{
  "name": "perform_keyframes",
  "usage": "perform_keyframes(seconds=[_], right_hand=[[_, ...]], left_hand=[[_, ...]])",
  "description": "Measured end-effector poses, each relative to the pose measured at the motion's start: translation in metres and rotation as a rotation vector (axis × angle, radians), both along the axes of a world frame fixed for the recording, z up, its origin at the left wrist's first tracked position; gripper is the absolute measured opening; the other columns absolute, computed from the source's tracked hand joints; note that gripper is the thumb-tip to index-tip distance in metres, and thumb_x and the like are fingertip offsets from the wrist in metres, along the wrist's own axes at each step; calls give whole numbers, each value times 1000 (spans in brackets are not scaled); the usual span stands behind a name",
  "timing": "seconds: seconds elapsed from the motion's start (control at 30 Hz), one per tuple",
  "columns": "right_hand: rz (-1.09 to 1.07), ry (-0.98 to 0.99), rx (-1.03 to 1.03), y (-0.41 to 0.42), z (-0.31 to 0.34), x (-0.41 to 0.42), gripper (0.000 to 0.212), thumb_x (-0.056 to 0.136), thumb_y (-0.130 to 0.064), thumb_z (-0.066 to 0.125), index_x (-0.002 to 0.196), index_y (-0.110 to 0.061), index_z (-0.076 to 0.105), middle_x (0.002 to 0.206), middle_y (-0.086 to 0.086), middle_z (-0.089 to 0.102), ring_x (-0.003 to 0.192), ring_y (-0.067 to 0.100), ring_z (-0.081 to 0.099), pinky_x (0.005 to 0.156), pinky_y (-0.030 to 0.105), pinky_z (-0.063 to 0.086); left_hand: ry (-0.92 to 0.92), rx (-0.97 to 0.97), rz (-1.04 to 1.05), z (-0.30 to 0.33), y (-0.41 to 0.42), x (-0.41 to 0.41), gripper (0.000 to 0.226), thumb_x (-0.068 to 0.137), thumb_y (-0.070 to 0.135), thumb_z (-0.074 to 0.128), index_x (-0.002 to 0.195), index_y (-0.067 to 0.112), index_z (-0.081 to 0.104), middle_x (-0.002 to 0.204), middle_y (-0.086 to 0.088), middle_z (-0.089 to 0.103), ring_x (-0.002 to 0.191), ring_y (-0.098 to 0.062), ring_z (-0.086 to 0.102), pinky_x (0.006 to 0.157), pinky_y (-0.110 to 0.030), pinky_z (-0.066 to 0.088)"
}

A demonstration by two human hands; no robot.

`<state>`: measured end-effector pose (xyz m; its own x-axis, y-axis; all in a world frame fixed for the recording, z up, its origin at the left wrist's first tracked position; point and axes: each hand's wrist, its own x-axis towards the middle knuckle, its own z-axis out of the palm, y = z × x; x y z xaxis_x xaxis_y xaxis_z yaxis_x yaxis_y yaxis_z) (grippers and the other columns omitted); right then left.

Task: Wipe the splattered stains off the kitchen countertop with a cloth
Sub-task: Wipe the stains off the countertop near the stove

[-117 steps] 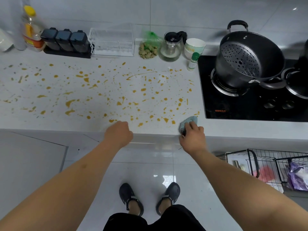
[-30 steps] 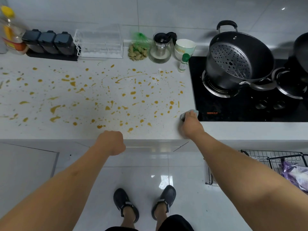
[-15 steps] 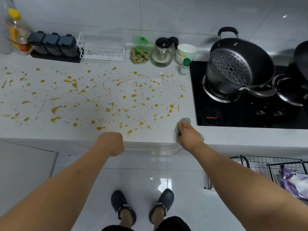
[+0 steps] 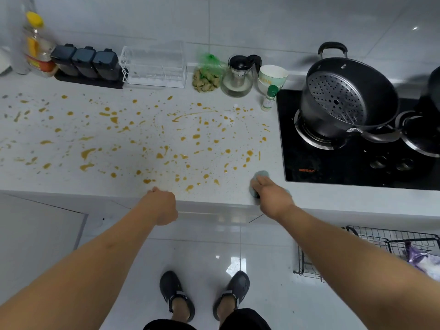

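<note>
Right hand pressing down on grey-green cloth, fingers gripping it, at countertop front edge beside the hob. Left hand clenching into an empty fist at the edge. Orange stains spreading beyond and left of both hands.

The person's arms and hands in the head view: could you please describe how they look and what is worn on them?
Both forearms are bare all the way into the frame, with no sleeves showing. The left hand and the right hand wear no gloves, and no watch, bracelet or ring shows on either hand or wrist. No markings show on either arm.
</note>
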<state>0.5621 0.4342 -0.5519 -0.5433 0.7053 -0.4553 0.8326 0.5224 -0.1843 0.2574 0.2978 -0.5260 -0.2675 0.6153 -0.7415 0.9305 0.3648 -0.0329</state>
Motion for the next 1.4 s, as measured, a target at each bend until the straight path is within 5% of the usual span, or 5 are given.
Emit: perform_keyframes(seconds=[0.17,0.43,0.7,0.97,1.4], right_hand=[[-190,-170,9,41,7,6,42,90,0,44,129,-15,50,152,11,31,135,31,43,99,48,50],[-343,-103,89,65,-7,-30,60,95,-9,41,153,0,24,161,20,18,148,33,21,116,43,34],[-100,44,22,12,-3,-7,41,82,2,50,120,-15,50,140,4,38,117,26,52,74,36,50],[-549,75,-2,93,8,-56,25,97,-1,40,112,-5,60,107,15,58,89,28,54,73,34,44],[-33,42,54,29,-16,-63,61,92,-3,45,151,-9,30,163,10,15,153,22,10,113,27,26]], left_hand=[[-6,-15,-11,5,6,5,29,100,25,46,118,3,54,137,-27,50,131,-42,46,106,-44,43],[-1,22,-77,7,10,5,21,93,17,49,73,12,49,89,-13,64,79,-25,49,75,-35,43],[9,44,-127,8,13,4,22,90,20,52,69,15,51,68,-1,55,63,-21,55,67,-32,53],[0,41,-131,5,13,5,20,89,20,52,69,17,50,67,0,55,62,-18,52,66,-33,49],[33,46,-111,8,17,5,23,95,22,53,72,18,48,75,1,55,64,-15,49,77,-34,47]])
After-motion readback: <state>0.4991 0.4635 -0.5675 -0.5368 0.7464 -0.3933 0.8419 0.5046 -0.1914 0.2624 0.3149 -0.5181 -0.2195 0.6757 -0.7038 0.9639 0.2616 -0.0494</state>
